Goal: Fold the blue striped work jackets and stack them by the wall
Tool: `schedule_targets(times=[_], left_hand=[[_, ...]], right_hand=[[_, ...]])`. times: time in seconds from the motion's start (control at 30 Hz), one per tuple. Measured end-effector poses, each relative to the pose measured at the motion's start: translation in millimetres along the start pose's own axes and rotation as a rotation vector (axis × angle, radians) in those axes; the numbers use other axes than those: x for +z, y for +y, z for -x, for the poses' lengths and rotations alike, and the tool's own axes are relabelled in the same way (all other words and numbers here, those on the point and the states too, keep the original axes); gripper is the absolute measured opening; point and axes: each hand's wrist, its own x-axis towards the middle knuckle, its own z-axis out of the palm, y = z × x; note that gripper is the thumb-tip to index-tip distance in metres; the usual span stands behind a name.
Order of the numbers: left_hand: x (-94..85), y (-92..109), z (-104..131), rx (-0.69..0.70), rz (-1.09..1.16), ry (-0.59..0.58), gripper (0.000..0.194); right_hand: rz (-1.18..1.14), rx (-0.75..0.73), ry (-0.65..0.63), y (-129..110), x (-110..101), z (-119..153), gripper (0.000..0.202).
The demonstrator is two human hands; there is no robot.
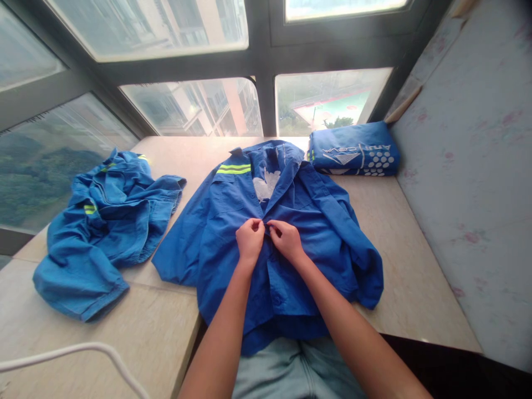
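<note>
Below the windows (191, 105), a jacket (270, 263) lies spread on the ledge (409, 238), left hand (250, 239) and right hand (286, 239) pinching its front midway down, apparently working it closed or open, which likely calls next for keeping both sides aligned.

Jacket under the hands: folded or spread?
Spread: the jacket lies front up, with a sleeve out on each side.

white cable (95, 347), lower left | rumpled blue garment (83, 244), left | folded blue bundle (349, 141) beside floral wall (465, 166)
</note>
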Motion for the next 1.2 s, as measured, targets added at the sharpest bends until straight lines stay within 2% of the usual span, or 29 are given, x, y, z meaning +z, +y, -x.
schedule_targets(times=[0.27,0.4,0.5,0.6,0.77,0.87,1.0,1.2], left_hand=[[-1.5,2,2,0.043,-0.067,-0.002,0.014],[-0.6,12,11,0.165,-0.243,-0.030,0.016],[1.2,16,17,0.226,-0.277,-0.058,0.016],[3.1,13,18,0.215,-0.211,-0.050,0.016],[7.9,0,17,0.092,0.062,-0.026,0.012],[11.0,-8,16,0.061,0.201,-0.043,0.012],[13.7,-15,14,0.043,0.281,-0.048,0.012],[9.5,-15,13,0.032,0.209,-0.056,0.012]], right_hand=[[-0.014,0.059,-0.015,-5,-2,-2,0.021],[-0.047,0.113,0.024,-4,-3,-4,0.021],[-0.105,0.141,0.037,-3,-6,-4,0.023],[-0.117,0.148,0.016,-2,-7,-5,0.023],[-0.117,0.209,0.001,2,-6,-9,0.023],[-0.201,0.306,-0.095,7,-6,-17,0.022],[-0.334,0.387,-0.195,11,-7,-24,0.022],[-0.258,0.269,-0.144,8,-10,-15,0.021]])
